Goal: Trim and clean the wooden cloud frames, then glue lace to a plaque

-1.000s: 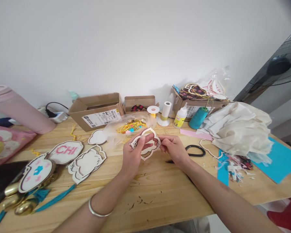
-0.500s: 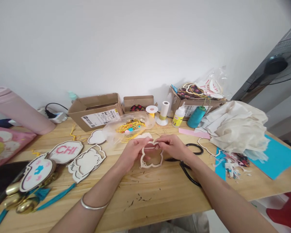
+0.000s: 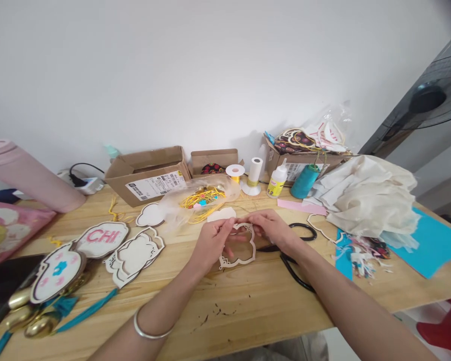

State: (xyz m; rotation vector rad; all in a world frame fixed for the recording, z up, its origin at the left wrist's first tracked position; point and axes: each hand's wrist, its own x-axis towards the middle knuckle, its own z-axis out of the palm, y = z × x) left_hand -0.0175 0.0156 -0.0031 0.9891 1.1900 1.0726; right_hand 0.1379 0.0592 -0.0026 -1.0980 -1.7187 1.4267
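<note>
Between my two hands is a thin, pale wooden frame [image 3: 252, 246] with a wavy cut-out outline, tilted above the table. My left hand [image 3: 213, 241] grips its upper left side, thumb on top and fingers showing through the opening. My right hand [image 3: 267, 226] pinches the upper right edge. Just behind my hands lies a white scalloped piece [image 3: 220, 214], partly covered by them. Black-handled scissors [image 3: 298, 283] rest under my right forearm, their blades pointing toward the frame.
Left are stacked cut-out frames [image 3: 135, 255], a CHI plaque [image 3: 103, 239] and gold bells [image 3: 41, 323]. Behind stand a cardboard box [image 3: 146, 175], a glue bottle [image 3: 277, 179] and teal thread [image 3: 304, 181]. Crumpled cream fabric [image 3: 372, 195] and blue sheets [image 3: 436, 243] lie right.
The wooden frame has turned and tilted between my hands, its lower edge shifting slightly down and right. My fingers have moved closer together at its top edge.
</note>
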